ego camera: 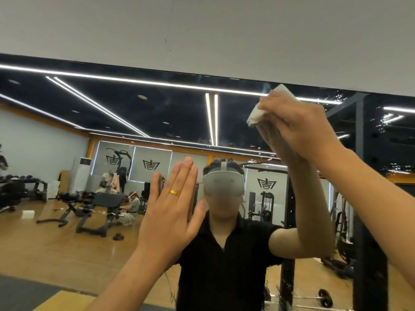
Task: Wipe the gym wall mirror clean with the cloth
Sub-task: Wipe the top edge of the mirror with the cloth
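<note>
The wall mirror (pixel 125 122) fills most of the view and its top edge runs under a white wall. My right hand (pixel 301 126) grips a crumpled white cloth (pixel 267 106) and holds it against the glass close to the mirror's top edge, at the upper right. My left hand (pixel 173 212) lies flat on the mirror with straight fingers and a gold ring, lower and left of centre. Small wet specks dot the glass to the right of the cloth.
The mirror reflects a person in a black shirt and headset, weight benches, a black rack at the right, a barbell on the wooden floor and ceiling light strips. The white wall (pixel 202 30) spans the top.
</note>
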`<move>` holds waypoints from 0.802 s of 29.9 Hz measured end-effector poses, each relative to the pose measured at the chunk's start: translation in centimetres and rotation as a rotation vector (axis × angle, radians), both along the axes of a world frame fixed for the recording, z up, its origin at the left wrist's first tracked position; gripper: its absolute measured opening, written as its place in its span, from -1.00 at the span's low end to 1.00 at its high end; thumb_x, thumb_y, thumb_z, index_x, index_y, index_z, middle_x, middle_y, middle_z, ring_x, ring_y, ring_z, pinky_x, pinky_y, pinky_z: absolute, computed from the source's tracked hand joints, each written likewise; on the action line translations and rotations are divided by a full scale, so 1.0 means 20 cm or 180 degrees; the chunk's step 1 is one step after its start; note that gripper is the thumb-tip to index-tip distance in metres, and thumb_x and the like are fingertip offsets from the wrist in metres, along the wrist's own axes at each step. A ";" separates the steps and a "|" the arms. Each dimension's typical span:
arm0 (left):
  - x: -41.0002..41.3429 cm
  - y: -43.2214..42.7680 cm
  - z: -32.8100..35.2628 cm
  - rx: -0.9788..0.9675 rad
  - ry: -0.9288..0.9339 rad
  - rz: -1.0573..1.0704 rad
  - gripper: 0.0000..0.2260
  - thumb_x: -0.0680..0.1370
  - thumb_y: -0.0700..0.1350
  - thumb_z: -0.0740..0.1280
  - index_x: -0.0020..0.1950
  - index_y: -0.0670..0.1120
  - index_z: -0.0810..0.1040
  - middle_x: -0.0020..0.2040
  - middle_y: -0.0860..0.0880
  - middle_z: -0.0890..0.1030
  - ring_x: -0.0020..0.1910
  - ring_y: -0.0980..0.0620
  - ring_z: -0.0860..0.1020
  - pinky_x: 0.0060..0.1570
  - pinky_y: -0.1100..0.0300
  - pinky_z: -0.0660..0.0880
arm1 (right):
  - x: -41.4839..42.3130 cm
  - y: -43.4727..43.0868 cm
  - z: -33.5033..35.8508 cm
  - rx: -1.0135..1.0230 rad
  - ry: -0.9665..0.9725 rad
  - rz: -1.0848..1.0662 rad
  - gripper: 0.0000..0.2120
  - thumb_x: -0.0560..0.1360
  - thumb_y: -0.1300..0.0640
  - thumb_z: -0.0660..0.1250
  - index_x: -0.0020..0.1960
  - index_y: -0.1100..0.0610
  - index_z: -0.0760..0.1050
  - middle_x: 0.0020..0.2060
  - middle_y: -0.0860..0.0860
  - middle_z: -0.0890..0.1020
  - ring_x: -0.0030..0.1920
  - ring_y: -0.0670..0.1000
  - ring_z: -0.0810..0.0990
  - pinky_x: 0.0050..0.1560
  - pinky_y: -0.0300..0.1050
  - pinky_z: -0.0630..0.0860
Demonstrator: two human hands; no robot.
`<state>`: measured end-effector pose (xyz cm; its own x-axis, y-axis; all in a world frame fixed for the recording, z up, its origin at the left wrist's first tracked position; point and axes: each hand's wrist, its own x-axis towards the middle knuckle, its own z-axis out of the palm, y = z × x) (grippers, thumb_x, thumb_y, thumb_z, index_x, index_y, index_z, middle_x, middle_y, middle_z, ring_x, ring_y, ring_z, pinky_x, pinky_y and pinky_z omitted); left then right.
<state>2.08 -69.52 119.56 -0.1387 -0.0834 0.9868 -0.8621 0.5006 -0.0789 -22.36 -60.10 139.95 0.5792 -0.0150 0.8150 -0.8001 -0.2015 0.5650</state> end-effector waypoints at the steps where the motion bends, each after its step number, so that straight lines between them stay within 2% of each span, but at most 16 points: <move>1: 0.00 0.00 0.00 0.0007 0.0001 -0.0002 -0.38 0.68 0.14 0.09 0.68 -0.10 0.11 0.69 -0.04 0.07 0.67 0.01 0.02 0.61 -0.18 -0.08 | 0.03 0.00 0.03 -0.0043 -0.0024 0.0080 -0.71 0.67 0.10 0.23 0.27 0.19 0.61 0.17 0.15 0.69 0.06 0.09 0.69 0.14 -0.09 0.57; 4: 0.00 0.00 0.00 -0.0007 0.0010 -0.0010 -0.38 0.67 0.13 0.10 0.68 -0.11 0.12 0.70 -0.04 0.06 0.67 0.01 0.01 0.62 -0.13 -0.13 | 0.11 -0.01 0.11 -0.0111 -0.0322 0.0297 -0.68 0.69 0.01 0.19 0.20 0.16 0.63 0.03 0.08 0.69 -0.08 0.03 0.67 0.02 -0.17 0.56; 7: 0.00 0.00 0.00 -0.0032 0.0005 -0.0004 -0.38 0.68 0.13 0.10 0.68 -0.11 0.11 0.70 -0.04 0.06 0.67 0.01 0.01 0.63 -0.08 -0.19 | 0.19 -0.06 0.12 -0.0202 -0.0889 0.0279 -0.79 0.70 0.13 0.26 0.23 0.13 0.62 0.06 0.11 0.68 -0.03 0.09 0.70 0.06 -0.05 0.64; 9: 0.00 0.01 0.00 -0.0027 0.0022 -0.0018 -0.38 0.68 0.13 0.09 0.68 -0.11 0.12 0.70 -0.04 0.06 0.67 0.02 0.01 0.63 -0.06 -0.19 | 0.21 -0.09 -0.02 -0.0213 -0.1081 0.0229 -0.82 0.69 0.21 0.27 0.23 0.07 0.58 0.07 0.14 0.64 -0.04 0.09 0.68 -0.02 -0.08 0.63; 12: 0.00 0.01 0.01 -0.0029 0.0025 -0.0035 -0.38 0.68 0.13 0.08 0.68 -0.12 0.12 0.69 -0.05 0.07 0.67 0.02 0.01 0.63 -0.07 -0.19 | 0.19 -0.09 -0.31 -0.0103 -0.0896 0.0175 -0.73 0.63 0.23 0.39 0.29 0.02 0.48 0.05 0.11 0.64 -0.10 0.06 0.69 -0.09 -0.16 0.62; 14: 0.00 0.01 0.01 -0.0029 0.0016 -0.0043 -0.38 0.67 0.13 0.07 0.68 -0.12 0.13 0.69 -0.05 0.07 0.67 0.02 0.00 0.63 -0.06 -0.19 | 0.15 -0.08 -0.38 0.0001 -0.0816 0.0094 -0.64 0.60 0.23 0.44 0.35 0.08 0.46 0.12 0.11 0.64 -0.08 0.10 0.71 -0.08 0.00 0.71; 16: 0.00 0.01 0.01 -0.0024 0.0018 -0.0038 -0.38 0.67 0.13 0.07 0.68 -0.12 0.13 0.69 -0.06 0.08 0.67 0.01 0.01 0.63 -0.06 -0.19 | 0.13 -0.08 -0.32 -0.0013 -0.0658 0.0027 -0.67 0.62 0.20 0.42 0.35 0.10 0.46 0.19 0.08 0.62 -0.01 0.09 0.71 -0.03 0.06 0.71; 19: 0.00 0.01 0.01 0.0019 0.0020 -0.0026 -0.38 0.67 0.14 0.07 0.68 -0.11 0.12 0.69 -0.05 0.07 0.67 0.02 0.00 0.63 -0.07 -0.18 | 0.14 -0.07 -0.16 -0.0102 -0.0449 0.0237 -0.80 0.66 0.12 0.35 0.27 0.08 0.52 0.13 0.06 0.64 0.00 0.02 0.68 0.04 -0.03 0.68; 21: -0.01 0.01 0.01 0.0040 0.0046 -0.0009 -0.38 0.68 0.14 0.07 0.68 -0.10 0.11 0.69 -0.03 0.06 0.67 0.03 0.00 0.63 -0.06 -0.19 | 0.16 -0.07 -0.05 -0.0052 -0.0493 0.0409 -0.84 0.68 0.08 0.31 0.23 0.06 0.56 0.09 0.04 0.66 -0.01 0.02 0.69 0.06 0.00 0.67; 24: -0.01 0.01 0.01 0.0076 0.0050 0.0000 -0.38 0.68 0.14 0.07 0.68 -0.09 0.10 0.70 -0.03 0.05 0.67 0.03 -0.01 0.63 -0.04 -0.21 | 0.18 -0.06 0.08 -0.0104 -0.0758 0.0430 -0.81 0.69 0.06 0.26 0.23 0.07 0.58 0.10 0.04 0.67 0.01 0.07 0.70 0.09 0.07 0.65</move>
<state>1.89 -69.28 119.68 -0.1231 -0.1068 0.9866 -0.8631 0.5021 -0.0533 -18.75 -61.39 141.54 0.3663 0.0780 0.9272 -0.8783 -0.3001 0.3722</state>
